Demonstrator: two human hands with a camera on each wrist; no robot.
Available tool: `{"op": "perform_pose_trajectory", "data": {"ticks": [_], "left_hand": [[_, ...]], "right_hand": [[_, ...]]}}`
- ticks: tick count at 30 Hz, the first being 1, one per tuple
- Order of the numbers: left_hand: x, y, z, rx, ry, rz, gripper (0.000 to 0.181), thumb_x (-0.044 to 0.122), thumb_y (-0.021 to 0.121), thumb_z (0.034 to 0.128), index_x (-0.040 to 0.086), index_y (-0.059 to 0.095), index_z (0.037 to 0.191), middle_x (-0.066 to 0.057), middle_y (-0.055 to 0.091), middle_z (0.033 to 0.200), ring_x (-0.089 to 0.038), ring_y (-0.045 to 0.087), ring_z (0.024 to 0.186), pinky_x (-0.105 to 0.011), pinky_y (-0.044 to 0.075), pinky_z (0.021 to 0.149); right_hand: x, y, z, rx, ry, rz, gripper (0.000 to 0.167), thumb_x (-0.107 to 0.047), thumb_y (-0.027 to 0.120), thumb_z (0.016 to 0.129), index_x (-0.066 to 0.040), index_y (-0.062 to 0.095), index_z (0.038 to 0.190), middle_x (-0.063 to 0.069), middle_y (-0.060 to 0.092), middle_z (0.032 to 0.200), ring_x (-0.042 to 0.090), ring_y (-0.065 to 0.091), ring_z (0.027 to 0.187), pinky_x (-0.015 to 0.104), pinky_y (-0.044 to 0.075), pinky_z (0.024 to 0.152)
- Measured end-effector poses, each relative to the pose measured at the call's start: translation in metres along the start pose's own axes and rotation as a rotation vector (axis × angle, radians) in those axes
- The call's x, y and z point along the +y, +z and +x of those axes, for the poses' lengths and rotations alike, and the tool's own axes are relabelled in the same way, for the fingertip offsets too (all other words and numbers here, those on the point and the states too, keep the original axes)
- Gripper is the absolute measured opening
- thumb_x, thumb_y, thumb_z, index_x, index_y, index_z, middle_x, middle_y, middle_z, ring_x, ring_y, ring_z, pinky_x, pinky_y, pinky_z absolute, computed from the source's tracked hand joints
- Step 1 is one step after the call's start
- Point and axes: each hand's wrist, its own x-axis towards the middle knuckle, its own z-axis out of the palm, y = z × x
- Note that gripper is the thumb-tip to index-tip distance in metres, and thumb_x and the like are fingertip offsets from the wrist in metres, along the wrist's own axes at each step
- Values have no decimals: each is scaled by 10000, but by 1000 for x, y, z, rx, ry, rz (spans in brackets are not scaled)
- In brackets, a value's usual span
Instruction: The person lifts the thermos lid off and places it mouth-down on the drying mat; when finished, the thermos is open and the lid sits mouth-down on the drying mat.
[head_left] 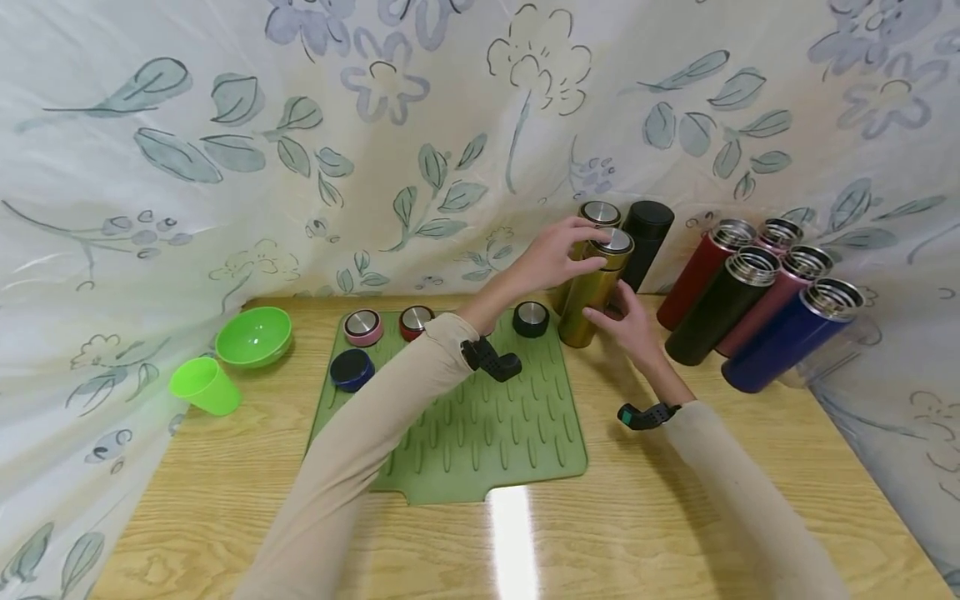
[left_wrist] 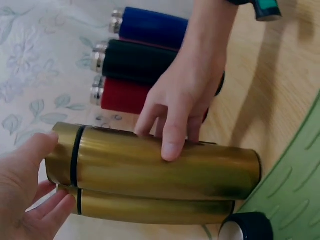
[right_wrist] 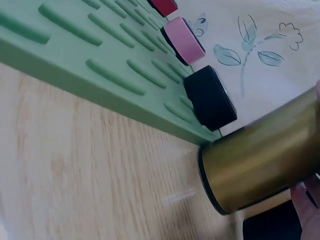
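A gold thermos (head_left: 588,300) with a steel-topped lid (head_left: 617,242) stands upright on the wooden table, beside the green mat. My left hand (head_left: 553,254) holds its lid, thumb on one side and fingers on the other. Lower down, my right hand (head_left: 630,327) grips the body, its thumb (left_wrist: 171,149) lying along the gold surface. The right hand's other fingers are partly hidden behind the bottle. Close behind is a second gold thermos (head_left: 600,212), and a black thermos (head_left: 649,229) stands to its right.
Several lidless thermoses stand at the right, including a red one (head_left: 697,271) and a blue one (head_left: 783,342). Several lids, among them a black lid (head_left: 531,320) and a blue lid (head_left: 352,370), lie on the green mat (head_left: 480,450). A green bowl (head_left: 255,337) and green cup (head_left: 206,386) are at left.
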Motion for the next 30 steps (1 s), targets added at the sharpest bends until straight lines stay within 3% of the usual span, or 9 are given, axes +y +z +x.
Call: {"op": "perform_pose_trajectory", "data": {"ticks": [9, 12, 15, 20, 23, 26, 30], "left_hand": [[-1, 2, -2, 0, -6, -45, 357, 247, 664, 925, 130, 641, 1261, -77, 519, 1402, -189, 494, 1299, -240, 513, 989], [-2, 3, -4, 8, 16, -72, 335, 237, 678, 914, 103, 651, 1220, -75, 557, 1342, -184, 517, 1263, -223, 520, 973], [-4, 2, -15, 19, -3, -119, 313, 253, 689, 906, 101, 645, 1176, -60, 571, 1307, -165, 538, 1223, -189, 511, 969], [-6, -11, -56, 89, -35, -271, 267, 225, 716, 884, 82, 633, 1094, -94, 538, 1403, -193, 569, 1230, -214, 528, 963], [-6, -28, -86, 119, -13, -334, 241, 184, 728, 870, 76, 617, 1055, -104, 524, 1436, -208, 566, 1258, -219, 549, 930], [-8, -43, -119, 87, 86, -339, 292, 133, 746, 849, 57, 602, 1092, -125, 507, 1452, -226, 554, 1278, -224, 571, 883], [-9, -56, -162, 0, 314, -247, 484, 99, 779, 807, 22, 587, 1244, -189, 481, 1454, -245, 566, 1256, -224, 577, 866]], "right_hand": [[3, 7, 1, 28, -11, -15, 713, -222, 689, 904, -81, 303, 1486, 214, 443, 1452, 343, 458, 1320, 552, 382, 1116], [4, 9, -1, 49, -39, -26, 684, -207, 700, 896, -98, 346, 1471, 189, 493, 1413, 261, 518, 1245, 508, 434, 1077], [7, 13, -6, 69, -74, -73, 674, -187, 717, 881, -138, 389, 1469, 164, 531, 1351, 181, 543, 1149, 453, 477, 1017], [2, 16, -25, 92, -158, -218, 743, -194, 765, 839, -235, 401, 1485, 125, 509, 1233, 152, 486, 1081, 397, 493, 954], [-16, 17, -39, 59, -246, -295, 779, -187, 804, 794, -264, 426, 1471, 126, 507, 1150, 170, 460, 1000, 337, 472, 825], [-37, 19, -57, -38, -315, -364, 815, -200, 833, 755, -269, 438, 1464, 104, 510, 1113, 162, 449, 940, 293, 429, 727], [-60, 26, -84, -166, -368, -404, 821, -227, 863, 714, -238, 480, 1440, 75, 525, 1140, 146, 469, 935, 280, 413, 703]]}}
